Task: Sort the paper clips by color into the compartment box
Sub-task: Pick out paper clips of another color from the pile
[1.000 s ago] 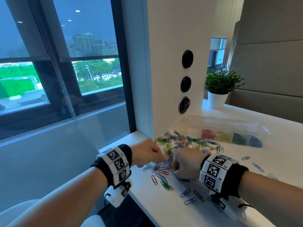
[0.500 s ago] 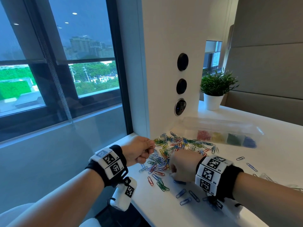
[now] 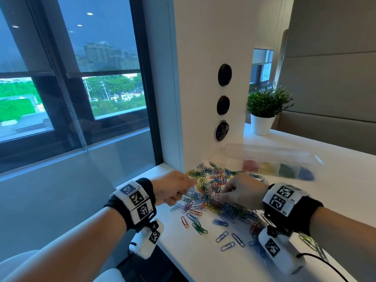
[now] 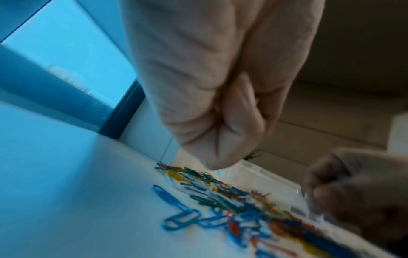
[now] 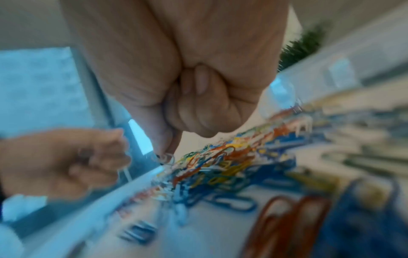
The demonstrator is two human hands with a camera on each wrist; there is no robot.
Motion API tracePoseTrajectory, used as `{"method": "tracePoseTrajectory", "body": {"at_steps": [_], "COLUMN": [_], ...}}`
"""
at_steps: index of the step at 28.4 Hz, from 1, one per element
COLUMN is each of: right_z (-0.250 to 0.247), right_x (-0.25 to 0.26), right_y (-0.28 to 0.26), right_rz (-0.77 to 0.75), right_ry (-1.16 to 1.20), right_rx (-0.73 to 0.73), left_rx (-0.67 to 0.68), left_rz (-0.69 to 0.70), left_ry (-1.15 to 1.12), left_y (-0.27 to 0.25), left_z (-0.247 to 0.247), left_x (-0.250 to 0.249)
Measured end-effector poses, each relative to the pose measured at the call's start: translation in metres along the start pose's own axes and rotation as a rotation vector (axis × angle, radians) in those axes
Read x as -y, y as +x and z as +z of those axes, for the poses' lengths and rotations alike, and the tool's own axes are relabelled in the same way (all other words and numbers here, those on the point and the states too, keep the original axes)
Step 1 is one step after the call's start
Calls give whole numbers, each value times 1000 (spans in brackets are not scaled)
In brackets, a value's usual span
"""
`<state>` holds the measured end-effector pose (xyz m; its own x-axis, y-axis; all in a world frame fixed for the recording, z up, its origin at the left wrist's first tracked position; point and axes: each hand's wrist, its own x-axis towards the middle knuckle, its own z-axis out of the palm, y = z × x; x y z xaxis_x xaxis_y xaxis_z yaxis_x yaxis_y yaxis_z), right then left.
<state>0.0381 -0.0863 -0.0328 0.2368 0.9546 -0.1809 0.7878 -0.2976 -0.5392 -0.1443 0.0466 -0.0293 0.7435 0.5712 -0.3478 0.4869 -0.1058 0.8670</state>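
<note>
White-ish clips look to be the pick now: left hand (image 3: pixel 177 187) curled, contents hidden, right hand (image 3: pixel 242 191) pinching a pale clip (image 5: pixel 164 157) over the mixed pile (image 3: pixel 211 192) w/ compartment box (image 3: pixel 270 159) behind, so lift slowly, shake off tangles.

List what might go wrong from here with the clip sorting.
1. The paper clip pile is a tangled mix of colors, so a pick may drag along a clip of the wrong color.
2. Loose clips lie toward the near table edge, by the right hand's wrist; a sweep might knock them off.
3. The compartment box sits beyond the pile; carried clips could drop.
</note>
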Motion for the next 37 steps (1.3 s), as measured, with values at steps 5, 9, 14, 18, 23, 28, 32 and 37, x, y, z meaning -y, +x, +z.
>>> {"method": "tracePoseTrajectory", "body": {"at_steps": [5,9,14,18,23,28,32,37], "right_z": [-6,-7,-3,-3,-10,-14,-13,-10], "right_x": [-13,-11,-8,-10,-17,-21,-18,-23], "right_y": [-7,-9,-15,-19,-26,-21,-18,-12], "right_rz": [274,320,293,295,322,403,388,389], "right_ry": [856,1249,1464,1447,1392,1051,896,888], "right_rx": [72,213,278,254,184,82,59,56], "left_rx": [22,84,95,86,76,-21,-49,-9], "left_rz": [183,224,253,266,246,241,187,125], "left_ry": [554,734,829,881,774,608,462,312], "left_y": [-3,-5,-4,-3,2,10,12,13], "left_z": [3,11,22,28,21,17,13,10], "left_x": [-1,0,0,-2,-4,-8,-13,-12]}}
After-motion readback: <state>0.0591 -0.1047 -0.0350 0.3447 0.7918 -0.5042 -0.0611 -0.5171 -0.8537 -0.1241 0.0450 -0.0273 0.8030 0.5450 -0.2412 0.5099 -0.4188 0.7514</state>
